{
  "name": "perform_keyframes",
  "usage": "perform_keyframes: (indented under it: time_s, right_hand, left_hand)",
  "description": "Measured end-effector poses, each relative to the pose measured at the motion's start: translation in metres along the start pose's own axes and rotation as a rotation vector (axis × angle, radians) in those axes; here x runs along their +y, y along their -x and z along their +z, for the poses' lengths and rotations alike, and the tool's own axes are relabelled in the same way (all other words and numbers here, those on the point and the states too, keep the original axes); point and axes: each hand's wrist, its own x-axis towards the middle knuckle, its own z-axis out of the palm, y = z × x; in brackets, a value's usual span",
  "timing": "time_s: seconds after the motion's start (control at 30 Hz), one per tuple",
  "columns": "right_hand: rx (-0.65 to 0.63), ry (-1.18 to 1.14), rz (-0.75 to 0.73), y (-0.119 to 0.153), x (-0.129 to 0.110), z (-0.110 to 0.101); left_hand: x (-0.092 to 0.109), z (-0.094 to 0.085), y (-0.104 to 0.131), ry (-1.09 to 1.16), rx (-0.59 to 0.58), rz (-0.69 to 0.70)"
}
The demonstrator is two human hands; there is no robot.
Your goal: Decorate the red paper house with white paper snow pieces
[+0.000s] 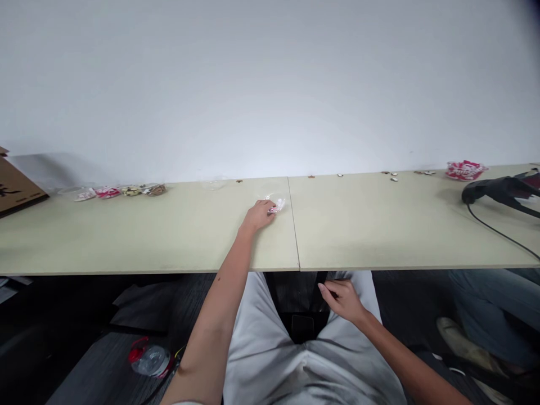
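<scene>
My left hand (259, 216) reaches onto the pale table (194, 236), its fingers curled on a small clear plastic bag (279, 203) with pink and white contents, just left of the seam between the table boards. Below the table edge, over my right thigh, my right hand (342, 299) is loosely curled, fingers bent inward; whether anything is inside cannot be made out.
Small packets (131, 191) lie at the back left beside a cardboard box (19, 187). Little flat pieces (394, 179) dot the back edge. At right are a pink bag (465, 170) and a black object (498, 190) with a cable. A bottle (151, 360) is below left; another person's leg is at lower right.
</scene>
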Motion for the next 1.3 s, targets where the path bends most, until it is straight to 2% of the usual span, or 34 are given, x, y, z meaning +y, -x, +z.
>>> perform_keyframes:
  time_s: [0.6, 0.97, 1.3]
  right_hand:
    - [-0.01, 0.011, 0.008, -0.0019, -0.0016, 0.0011]
    - [-0.003, 0.031, 0.008, -0.0048, -0.0035, 0.0015]
    - [-0.007, 0.027, 0.009, -0.004, -0.0036, 0.0005]
  left_hand:
    - [0.0057, -0.0062, 0.0004, 0.002, 0.051, -0.042]
    - [-0.0027, -0.0018, -0.0065, -0.006, 0.107, 0.089]
    - [0.0012, -0.0046, -0.0063, -0.011, 0.217, 0.119]
